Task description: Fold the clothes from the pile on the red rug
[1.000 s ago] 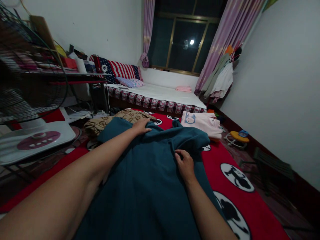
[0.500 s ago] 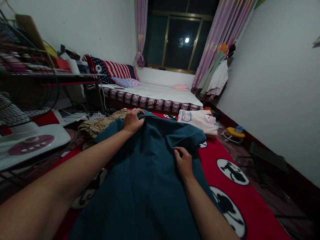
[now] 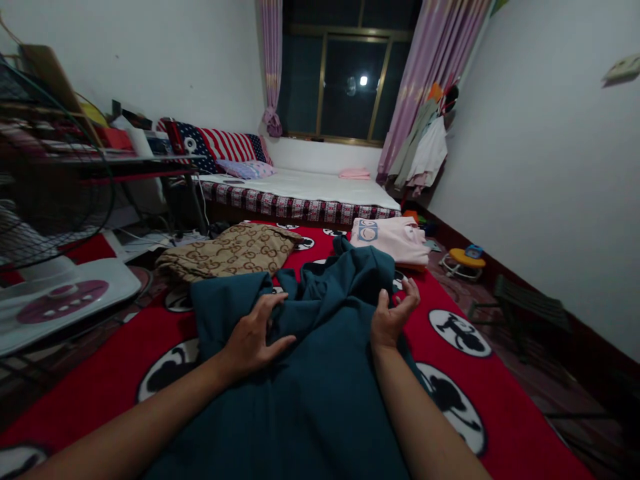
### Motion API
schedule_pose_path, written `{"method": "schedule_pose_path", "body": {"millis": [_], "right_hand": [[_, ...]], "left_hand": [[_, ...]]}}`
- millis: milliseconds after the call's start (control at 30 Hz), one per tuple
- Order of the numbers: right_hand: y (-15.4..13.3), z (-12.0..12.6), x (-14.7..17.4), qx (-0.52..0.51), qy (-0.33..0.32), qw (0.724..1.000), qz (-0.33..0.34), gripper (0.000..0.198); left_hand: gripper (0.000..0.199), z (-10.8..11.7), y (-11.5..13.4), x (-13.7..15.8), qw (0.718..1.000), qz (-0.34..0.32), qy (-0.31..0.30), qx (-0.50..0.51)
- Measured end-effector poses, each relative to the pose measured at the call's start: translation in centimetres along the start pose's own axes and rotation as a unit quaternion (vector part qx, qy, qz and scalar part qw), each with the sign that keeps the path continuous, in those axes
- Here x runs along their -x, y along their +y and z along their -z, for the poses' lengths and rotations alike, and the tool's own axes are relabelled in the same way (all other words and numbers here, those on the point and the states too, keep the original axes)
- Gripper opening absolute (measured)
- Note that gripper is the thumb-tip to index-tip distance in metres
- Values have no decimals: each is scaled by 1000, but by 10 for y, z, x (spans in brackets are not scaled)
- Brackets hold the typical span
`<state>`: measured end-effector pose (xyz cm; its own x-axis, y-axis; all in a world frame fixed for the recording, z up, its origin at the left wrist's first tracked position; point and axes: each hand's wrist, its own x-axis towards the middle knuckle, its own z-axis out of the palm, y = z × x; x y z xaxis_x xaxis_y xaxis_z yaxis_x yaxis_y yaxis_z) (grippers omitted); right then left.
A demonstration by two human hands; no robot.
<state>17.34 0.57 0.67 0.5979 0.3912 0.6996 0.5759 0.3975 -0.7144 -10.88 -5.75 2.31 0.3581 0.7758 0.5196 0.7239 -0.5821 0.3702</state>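
A dark teal garment [image 3: 320, 373] lies in front of me over a red blanket [image 3: 400, 443], its far end bunched and rumpled. My left hand [image 3: 257, 337] rests over the cloth at the left with its fingers apart, holding nothing. On the other side, my right hand [image 3: 393, 317] is raised by the garment's right edge, palm partly up, fingers spread and nothing in them. Beyond the left hand lies a folded brown patterned cloth [image 3: 235, 250]. A folded pink shirt [image 3: 390, 239] with a blue print sits beyond the bunched end, at the right.
At the left stand a white fan base [image 3: 65, 300] and a cluttered desk [image 3: 165, 160]. A bed [image 3: 300, 190] runs below the window. On the right floor are a yellow-topped stool [image 3: 465, 260] and a dark folding stool [image 3: 530, 303].
My left hand has let go of the garment's far edge and come back toward me. That end has dropped into a bunch, uncovering the brown cloth. My right hand has opened and shifted right.
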Motion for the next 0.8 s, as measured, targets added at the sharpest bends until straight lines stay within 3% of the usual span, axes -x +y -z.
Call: {"method": "schedule_pose_path", "body": {"millis": [67,167,233,267,333,367,433,500,533,600,700,800], "right_hand": [[4,-1,-1,-18,-16,999,-28,46],[8,-2,-1,-49,-54,994,-86,51],[10,-3,-2,-51,-68,990,-116,54],[11,-3,-2,-47,-70,988,-127,54],[14,-2,-3,-37,-76,987,-140,58],[15,-2,-4,-36,-83,985,-145,61],[16,-3,-5,-42,-106,982,-148,71],[16,-4,-5,-52,-148,977,-142,81],[16,-4,-5,-48,-177,974,-136,86],[15,-4,-3,-11,-251,961,-115,87],[13,-4,2,86,-342,933,-65,60],[10,-4,4,124,-345,930,-15,40]], "left_hand": [[71,-2,1,-4,1000,17,12,17],[37,-4,3,-1,996,-39,-58,47],[23,-3,4,5,991,-71,-70,85],[20,-1,2,7,993,-58,-36,99],[20,4,-6,5,987,49,99,116],[24,9,-14,0,967,128,180,126],[33,20,-33,-14,901,268,298,167],[38,30,-53,-28,860,329,331,209],[39,35,-60,-32,860,331,328,206],[38,38,-67,-31,897,296,287,158],[30,32,-58,-13,963,191,158,103],[27,22,-41,4,987,104,95,77]]}}
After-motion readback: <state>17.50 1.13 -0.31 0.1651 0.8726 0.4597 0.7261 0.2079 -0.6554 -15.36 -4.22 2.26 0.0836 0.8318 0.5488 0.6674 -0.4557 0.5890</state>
